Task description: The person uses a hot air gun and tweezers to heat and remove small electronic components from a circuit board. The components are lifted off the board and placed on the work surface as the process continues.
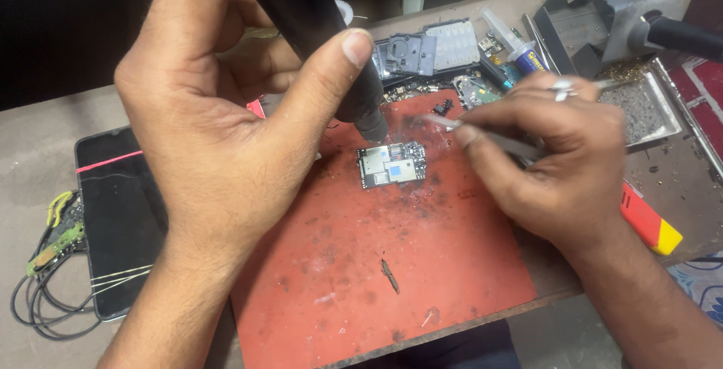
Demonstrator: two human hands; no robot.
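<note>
Silvery circuit board [392, 165] between left hand [226, 113] gripping black nozzle tool [331, 45] and right hand [557, 166] pinching tweezers [482, 134].

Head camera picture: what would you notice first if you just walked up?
First, the big left hand gripping a black hot-air tool, nozzle aimed down at a small circuit board in the middle of a stained red mat. Beside it, the right hand holds metal tweezers near the board's top right corner.

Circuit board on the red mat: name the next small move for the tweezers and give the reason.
Probably ease the tweezers down to the circuit board. The left hand aims the black hot-air nozzle just above its top edge, while the right hand holds the tips beside the board's upper right corner, apparently not touching.
</note>
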